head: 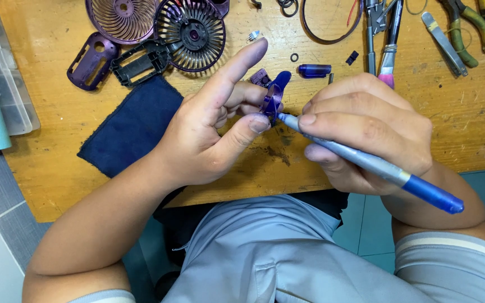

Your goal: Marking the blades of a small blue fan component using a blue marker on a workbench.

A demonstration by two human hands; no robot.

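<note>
A small purple fan blade (pixel 273 98) stands on edge above the surface, its hub touched by the tip of a silver-blue pen (pixel 366 163).

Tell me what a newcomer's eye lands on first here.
At centre, the left hand pinches a small purple fan blade while the right hand presses a blue-handled tool against it. Behind them, two round purple fan grilles lie at the far edge of the wooden table, left of a dark cloth.
</note>
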